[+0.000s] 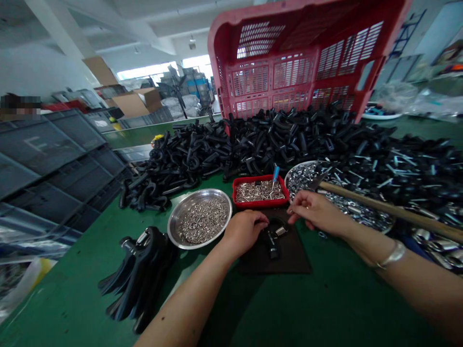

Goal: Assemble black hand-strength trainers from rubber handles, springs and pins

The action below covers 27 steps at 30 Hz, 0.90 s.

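Nearest me on the left of the green tabletop (pixel 336 308), a cluster of black handles (pixel 135 274) lies together, metal fittings showing at the far end. Ahead is the dark mat (pixel 294 260), where a single black piece (pixel 272 248) lies, curved end away from me, with a small spring (pixel 280 231) at its right side.

My left hand (pixel 243 232) is at the left of that piece, fingers bent and drawn close together; I can't tell whether they grip it. My right hand (pixel 314 210) hovers just right of the curve, thumb and forefinger nearly meeting; anything pinched there is too small to make out. I judge this to be small-parts fitting, so the next move calls for the left steadying the piece while the right lines up its fitting, minding the spring.

Beyond lie the steel bowl (pixel 174 218) of tiny metal bits, the red tray (pixel 261 204) of pins, and the wooden shaft (pixel 390 208) crossing loose metal parts (pixel 302 176). Farther back, black parts (pixel 275 140) heap before the red crate (pixel 221 62).
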{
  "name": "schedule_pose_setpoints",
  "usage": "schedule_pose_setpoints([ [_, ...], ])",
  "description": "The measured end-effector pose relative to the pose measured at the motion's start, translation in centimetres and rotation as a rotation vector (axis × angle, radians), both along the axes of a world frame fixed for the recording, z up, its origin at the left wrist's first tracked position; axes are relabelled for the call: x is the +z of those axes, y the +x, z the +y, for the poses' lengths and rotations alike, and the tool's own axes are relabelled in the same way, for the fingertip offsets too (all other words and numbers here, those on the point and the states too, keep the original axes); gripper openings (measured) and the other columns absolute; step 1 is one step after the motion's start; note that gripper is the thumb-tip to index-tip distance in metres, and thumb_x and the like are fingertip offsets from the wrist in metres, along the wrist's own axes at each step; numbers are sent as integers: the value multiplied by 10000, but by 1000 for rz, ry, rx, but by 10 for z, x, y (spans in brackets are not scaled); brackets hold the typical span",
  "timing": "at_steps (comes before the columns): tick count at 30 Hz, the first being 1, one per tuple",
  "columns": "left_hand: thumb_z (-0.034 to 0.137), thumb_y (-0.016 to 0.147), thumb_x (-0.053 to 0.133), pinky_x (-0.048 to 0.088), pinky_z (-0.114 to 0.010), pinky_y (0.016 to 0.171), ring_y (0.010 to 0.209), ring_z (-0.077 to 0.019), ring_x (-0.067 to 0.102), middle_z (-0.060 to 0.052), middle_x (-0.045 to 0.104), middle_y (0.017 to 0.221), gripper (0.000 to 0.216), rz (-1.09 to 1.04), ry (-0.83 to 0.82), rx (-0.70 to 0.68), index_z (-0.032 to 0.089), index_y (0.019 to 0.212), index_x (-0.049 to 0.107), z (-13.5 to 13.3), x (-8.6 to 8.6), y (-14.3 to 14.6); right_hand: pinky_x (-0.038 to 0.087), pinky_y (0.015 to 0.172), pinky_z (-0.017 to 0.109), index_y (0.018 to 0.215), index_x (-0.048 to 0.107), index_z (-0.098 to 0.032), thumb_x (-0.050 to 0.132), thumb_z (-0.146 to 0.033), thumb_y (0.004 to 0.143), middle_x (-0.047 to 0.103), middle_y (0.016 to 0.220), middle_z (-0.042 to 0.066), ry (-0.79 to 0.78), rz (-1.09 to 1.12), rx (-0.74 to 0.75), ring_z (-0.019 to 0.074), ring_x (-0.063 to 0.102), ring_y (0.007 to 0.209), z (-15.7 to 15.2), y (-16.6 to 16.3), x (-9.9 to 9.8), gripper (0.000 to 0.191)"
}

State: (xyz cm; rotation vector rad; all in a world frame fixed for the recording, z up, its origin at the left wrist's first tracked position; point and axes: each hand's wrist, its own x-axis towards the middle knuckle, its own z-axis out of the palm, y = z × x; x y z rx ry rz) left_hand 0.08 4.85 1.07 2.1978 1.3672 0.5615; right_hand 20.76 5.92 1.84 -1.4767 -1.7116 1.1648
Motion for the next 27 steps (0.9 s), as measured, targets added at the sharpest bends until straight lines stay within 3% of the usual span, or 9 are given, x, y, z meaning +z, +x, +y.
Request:
schedule_pose_setpoints([
  [3,238,783,532,442,-244,756,836,-150,594,18,671,893,158,-35,8,36,232,882,655,1,-5,4,387,421,221,760,480,-192,493,-285,755,596,599,-2,156,-156,21,110,523,484,-15,6,-10,94],
  [8,212,785,541,450,-242,757,829,-141,591,23,665,873,139,-85,84,76,234,870,649,-1,-16,8,460,646,279,804,586,-195,467,-301,799,632,789,32,382,-296,58,151,589,727,-27,11,-20,159],
  [15,218,790,547,449,-237,762,825,-132,581,21,649,874,133,-80,196,69,235,883,641,-8,-21,6,452,628,266,769,639,-219,536,-319,791,642,739,8,568,-425,21,141,593,682,-33,7,-22,146],
  [18,222,792,539,446,-238,757,830,-132,583,25,651,882,137,-49,200,49,245,882,640,-9,-20,6,460,656,271,791,637,-216,514,-252,803,655,763,14,625,-459,57,146,600,720,-30,3,-23,129],
  [22,257,787,547,449,-246,722,791,-134,587,25,655,866,120,-43,137,165,239,866,636,-8,-22,7,473,699,286,833,634,-212,493,-179,794,667,818,26,643,-472,86,155,609,775,-26,0,-25,150],
  [27,265,796,538,438,-238,712,782,-129,583,24,642,839,105,37,180,145,238,841,628,-11,-22,9,479,659,276,828,611,-210,508,-214,785,662,799,17,588,-432,-6,149,612,730,-25,-1,-27,112],
])
